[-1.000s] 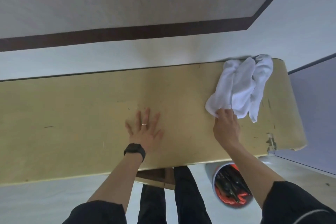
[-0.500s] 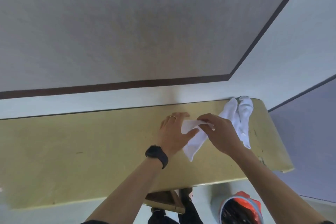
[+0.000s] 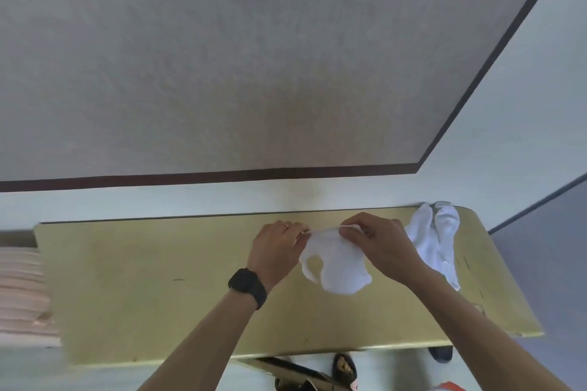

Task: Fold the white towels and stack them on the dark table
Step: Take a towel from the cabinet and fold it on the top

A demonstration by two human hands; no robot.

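While pinching a towel (image 3: 336,263) above the desk (image 3: 158,279) with left hand (image 3: 274,252) and right hand (image 3: 378,244). Bunched, so could fold crooked.

A single view is given, taken by a wide-angle camera worn on the person's head. The scene is looked at from above, forward and steeply down, along both bare forearms (image 3: 206,343). A yellowish table (image 3: 158,279) is seen at close range across the lower half of the frame, its long side running left to right. The left hand (image 3: 274,251) and right hand (image 3: 384,247) are framed just right of centre, a white towel (image 3: 336,270) pinched between them. A grey surface (image 3: 286,57) edged by a dark band (image 3: 222,176) is taken in above.
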